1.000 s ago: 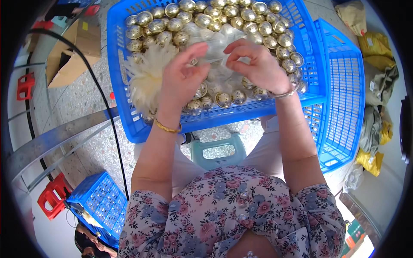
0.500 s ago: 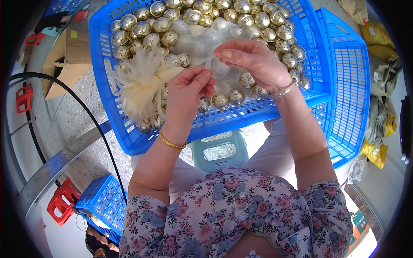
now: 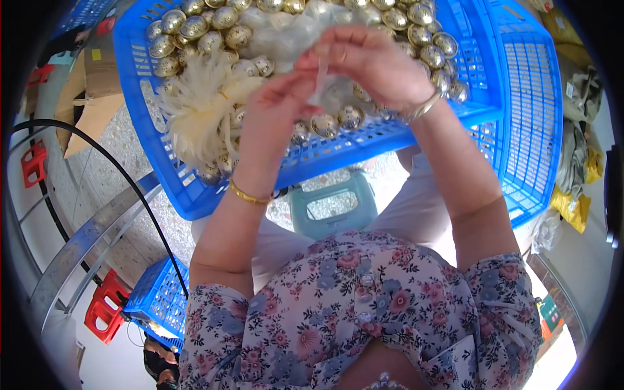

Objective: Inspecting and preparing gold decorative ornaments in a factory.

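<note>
My left hand [image 3: 276,107], with a gold bangle at the wrist, is closed in a pinch at the lower end of a thin, translucent whitish strip [image 3: 321,79]. My right hand [image 3: 374,68], wearing a pale bangle, has its fingertips together at the strip's upper end; motion blurs both hands. They are raised over a blue plastic basket [image 3: 146,140]. Inside it lie many gold balls [image 3: 324,125] with dark speckles, around crumpled clear plastic [image 3: 276,36]. Beside my left hand, a bundle of cream, feathery strips [image 3: 201,120] rests on the basket's left part.
Another blue basket [image 3: 533,123] stands at the right. A pale teal stool [image 3: 335,224] is between my knees. Left of me are a metal rail [image 3: 75,250], a black cable [image 3: 146,205], a cardboard box [image 3: 97,97], a red stool [image 3: 104,309] and a smaller blue basket [image 3: 159,299].
My hands have come closer together, with the right fingertips now at the strip's upper end. The basket sits slightly higher and farther left in view.
</note>
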`<act>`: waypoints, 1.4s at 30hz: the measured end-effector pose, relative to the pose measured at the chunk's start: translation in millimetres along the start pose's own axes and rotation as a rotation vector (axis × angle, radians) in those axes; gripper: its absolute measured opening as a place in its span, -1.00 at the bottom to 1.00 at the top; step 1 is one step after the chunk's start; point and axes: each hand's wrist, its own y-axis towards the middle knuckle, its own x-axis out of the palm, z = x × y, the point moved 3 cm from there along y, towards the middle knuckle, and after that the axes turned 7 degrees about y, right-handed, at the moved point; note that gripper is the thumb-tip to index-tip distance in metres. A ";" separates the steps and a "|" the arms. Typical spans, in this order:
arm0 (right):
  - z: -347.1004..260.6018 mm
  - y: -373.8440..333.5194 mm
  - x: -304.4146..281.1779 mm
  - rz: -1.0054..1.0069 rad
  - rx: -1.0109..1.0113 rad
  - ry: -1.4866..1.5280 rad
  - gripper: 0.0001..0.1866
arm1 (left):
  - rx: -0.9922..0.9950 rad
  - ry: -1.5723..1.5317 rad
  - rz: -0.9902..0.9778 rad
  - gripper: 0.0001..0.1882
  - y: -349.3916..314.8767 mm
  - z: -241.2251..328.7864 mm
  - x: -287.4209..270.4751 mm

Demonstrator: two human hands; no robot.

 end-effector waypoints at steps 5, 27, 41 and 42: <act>-35.3 4.2 -21.8 -0.067 -0.095 0.326 -0.83 | 0.318 0.595 0.064 -0.78 26.3 -16.7 -21.5; -42.4 1.9 -32.0 0.063 -0.233 -0.559 -0.89 | -0.114 1.235 -0.619 -0.54 57.6 -74.9 -3.1; -20.2 0.4 -14.2 -0.111 -0.024 -0.573 -0.84 | -0.142 -0.531 -0.048 -0.62 7.2 -13.8 -27.2; -19.9 -1.9 -7.8 -0.117 -0.011 -0.542 -0.85 | -0.127 -0.534 -0.037 -0.62 2.5 -11.4 -28.7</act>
